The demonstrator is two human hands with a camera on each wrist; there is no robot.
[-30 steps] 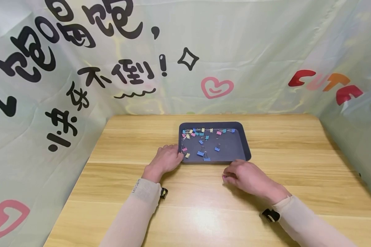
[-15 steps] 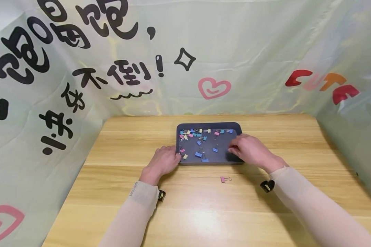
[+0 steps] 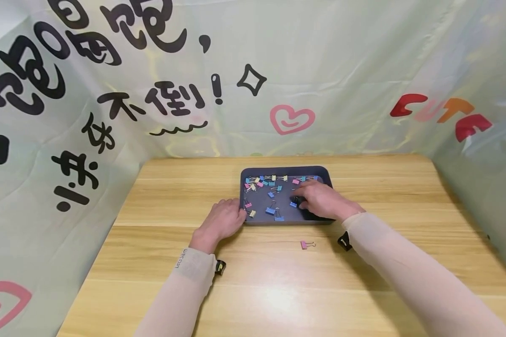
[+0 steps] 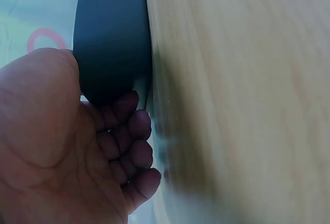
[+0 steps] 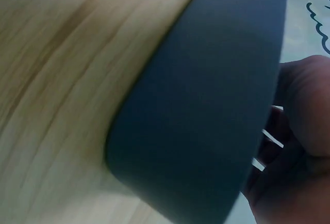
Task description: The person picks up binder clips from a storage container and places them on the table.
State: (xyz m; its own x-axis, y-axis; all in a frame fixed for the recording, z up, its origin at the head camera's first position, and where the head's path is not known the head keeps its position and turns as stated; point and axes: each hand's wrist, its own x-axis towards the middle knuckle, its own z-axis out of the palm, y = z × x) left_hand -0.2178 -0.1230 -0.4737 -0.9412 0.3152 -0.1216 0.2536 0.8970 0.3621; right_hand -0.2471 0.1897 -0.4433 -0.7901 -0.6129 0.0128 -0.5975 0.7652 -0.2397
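A dark grey tray (image 3: pixel 286 221) holds several small binder clips in blue, teal, pink and yellow. My left hand (image 3: pixel 224 218) grips the tray's front left corner, thumb at the rim and fingers curled against the outer wall (image 4: pixel 111 38). Over the tray's right half, my right hand (image 3: pixel 320 197) reaches down with thumb and fingers apart. A blue binder clip (image 3: pixel 293 204) lies close by its thumb. In the right wrist view the tray wall (image 5: pixel 191 105) hides most of the fingertips of the right hand (image 5: pixel 304 141). One pink binder clip (image 3: pixel 304 245) lies on the table in front of the tray.
The wooden table (image 3: pixel 185 192) carries the tray near its back half. A pale printed curtain (image 3: pixel 346 70) stands behind the table and along both sides. More clips, such as a yellow binder clip (image 3: pixel 285 178), gather along the tray's back wall.
My right hand has left the pink binder clip on the table, moved over the tray's right edge, then further left among the clips. My left hand keeps its hold on the tray corner.
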